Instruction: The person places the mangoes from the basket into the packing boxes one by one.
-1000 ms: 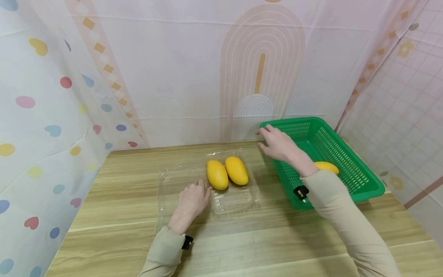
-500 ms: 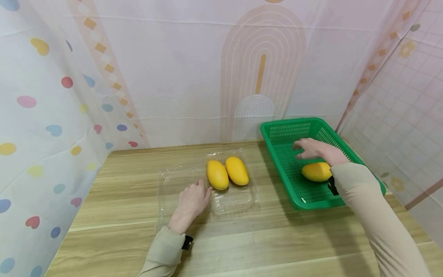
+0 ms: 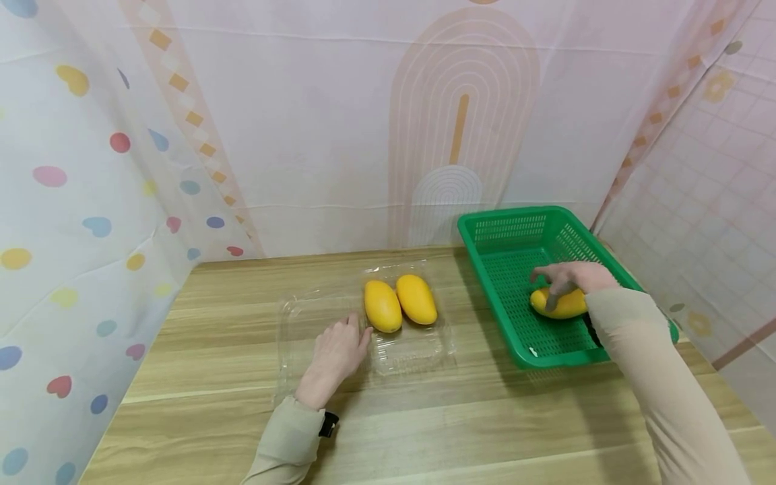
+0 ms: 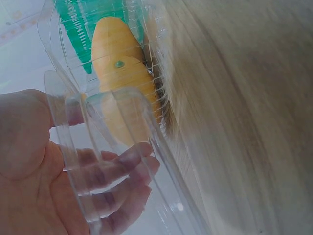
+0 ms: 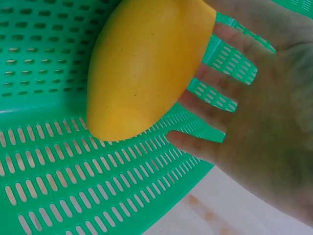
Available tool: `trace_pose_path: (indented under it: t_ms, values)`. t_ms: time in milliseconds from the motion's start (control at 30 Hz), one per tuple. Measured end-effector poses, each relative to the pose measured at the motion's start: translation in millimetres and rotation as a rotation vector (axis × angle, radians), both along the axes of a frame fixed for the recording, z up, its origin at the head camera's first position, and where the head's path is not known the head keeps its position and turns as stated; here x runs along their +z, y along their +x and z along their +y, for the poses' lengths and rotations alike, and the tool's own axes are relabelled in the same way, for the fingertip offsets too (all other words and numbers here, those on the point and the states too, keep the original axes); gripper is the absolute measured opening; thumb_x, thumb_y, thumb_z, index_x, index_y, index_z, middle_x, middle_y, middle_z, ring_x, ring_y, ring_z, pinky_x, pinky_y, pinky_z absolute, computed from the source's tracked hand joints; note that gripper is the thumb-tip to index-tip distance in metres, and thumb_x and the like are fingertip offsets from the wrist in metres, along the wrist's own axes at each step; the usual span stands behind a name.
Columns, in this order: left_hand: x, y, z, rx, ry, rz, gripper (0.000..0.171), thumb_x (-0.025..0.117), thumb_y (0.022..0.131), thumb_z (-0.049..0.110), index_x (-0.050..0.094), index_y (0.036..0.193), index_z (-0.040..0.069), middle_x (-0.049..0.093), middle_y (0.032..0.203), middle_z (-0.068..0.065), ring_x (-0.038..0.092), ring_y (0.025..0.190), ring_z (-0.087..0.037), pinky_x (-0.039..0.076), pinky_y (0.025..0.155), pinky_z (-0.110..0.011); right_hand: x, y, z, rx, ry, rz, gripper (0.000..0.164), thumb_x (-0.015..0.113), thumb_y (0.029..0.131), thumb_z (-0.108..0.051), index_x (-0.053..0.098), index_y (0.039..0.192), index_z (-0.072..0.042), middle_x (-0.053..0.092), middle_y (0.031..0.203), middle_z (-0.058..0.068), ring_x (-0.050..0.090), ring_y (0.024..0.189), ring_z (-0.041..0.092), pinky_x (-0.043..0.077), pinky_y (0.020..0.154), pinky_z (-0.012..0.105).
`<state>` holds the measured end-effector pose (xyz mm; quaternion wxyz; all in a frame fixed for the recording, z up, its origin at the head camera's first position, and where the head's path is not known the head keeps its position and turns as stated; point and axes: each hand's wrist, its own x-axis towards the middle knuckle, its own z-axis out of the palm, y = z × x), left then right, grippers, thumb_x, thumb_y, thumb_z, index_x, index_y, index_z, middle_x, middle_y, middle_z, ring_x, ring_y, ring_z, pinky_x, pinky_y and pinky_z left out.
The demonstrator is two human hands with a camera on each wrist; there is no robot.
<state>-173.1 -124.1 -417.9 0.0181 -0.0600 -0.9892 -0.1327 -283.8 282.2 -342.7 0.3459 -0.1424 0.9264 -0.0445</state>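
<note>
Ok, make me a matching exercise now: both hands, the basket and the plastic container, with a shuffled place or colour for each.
Things:
1. left hand
2. right hand
3. basket
4. plastic container

Places and colours:
A. clear, with two yellow fruits in it
B. at the single yellow fruit
C. green
D. beside the two yellow fruits

Pairs: 1-D, 2-B, 3-C, 4-A.

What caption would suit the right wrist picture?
Right hand, fingers spread, beside a mango in a green basket.
</note>
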Motion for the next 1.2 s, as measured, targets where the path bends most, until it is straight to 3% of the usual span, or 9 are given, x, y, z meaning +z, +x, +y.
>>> trace_pose_path:
  t_ms: [267, 433, 633, 767, 967, 1200]
  values:
    - [1.0, 1.1, 1, 0.0, 0.002, 0.006, 0.036, 0.051, 0.096, 0.031, 0.055, 0.106, -0.003, 0.062, 0.083, -0.017, 0.063, 0.074, -0.032, 0.051, 0.054, -0.039, -6.2, 4.1, 1, -0.137, 0.077, -0.035, 0.076, 0.078, 0.075, -0.02, 0.038, 0.139, -0.014, 0.032, 0.138, 0.035, 0.041, 0.108, 0.041, 0.05, 0.079, 0.05]
    - [0.8, 1.5, 1, 0.005, 0.003, 0.006, 0.036, 0.051, 0.096, 0.032, 0.055, 0.107, -0.002, 0.062, 0.083, -0.017, 0.063, 0.073, -0.032, 0.05, 0.053, -0.038, -13.5, 4.8, 2, -0.176, 0.068, -0.024, 0.087, 0.081, 0.074, -0.02, 0.031, 0.145, -0.014, 0.028, 0.14, 0.036, 0.039, 0.111, 0.042, 0.052, 0.077, 0.05]
    - [0.5, 1.2, 1, 0.003, 0.014, 0.008, 0.037, 0.052, 0.096, 0.032, 0.056, 0.108, -0.003, 0.062, 0.083, -0.016, 0.062, 0.071, -0.03, 0.05, 0.053, -0.036, -18.5, 3.1, 5, -0.192, 0.028, -0.03, 0.088, 0.08, 0.074, -0.021, 0.029, 0.145, -0.014, 0.032, 0.137, 0.034, 0.039, 0.108, 0.04, 0.05, 0.075, 0.045]
    - [-0.2, 0.8, 0, -0.001, 0.011, 0.014, 0.037, 0.052, 0.096, 0.032, 0.056, 0.107, -0.003, 0.063, 0.083, -0.017, 0.063, 0.071, -0.03, 0.05, 0.052, -0.036, -19.5, 2.8, 8, -0.22, -0.003, -0.053, 0.093, 0.075, 0.076, -0.022, 0.02, 0.15, -0.012, 0.024, 0.145, 0.035, 0.035, 0.113, 0.041, 0.046, 0.079, 0.045]
    - [-0.5, 0.9, 0, -0.006, 0.003, 0.023, 0.036, 0.052, 0.096, 0.032, 0.056, 0.105, -0.003, 0.062, 0.081, -0.016, 0.062, 0.07, -0.029, 0.049, 0.051, -0.036, -21.7, 3.0, 10, -0.181, -0.028, -0.027, 0.093, 0.067, 0.079, -0.027, 0.013, 0.151, -0.007, 0.019, 0.148, 0.035, 0.034, 0.116, 0.042, 0.043, 0.084, 0.05]
    - [-0.8, 0.7, 0, -0.011, 0.0, 0.029, 0.035, 0.053, 0.096, 0.03, 0.056, 0.103, -0.003, 0.06, 0.075, -0.014, 0.06, 0.065, -0.026, 0.047, 0.049, -0.034, -25.6, -1.1, 8, -0.123, -0.061, 0.059, 0.086, 0.065, 0.08, -0.029, 0.019, 0.149, -0.003, 0.036, 0.139, 0.034, 0.043, 0.107, 0.038, 0.043, 0.083, 0.05]
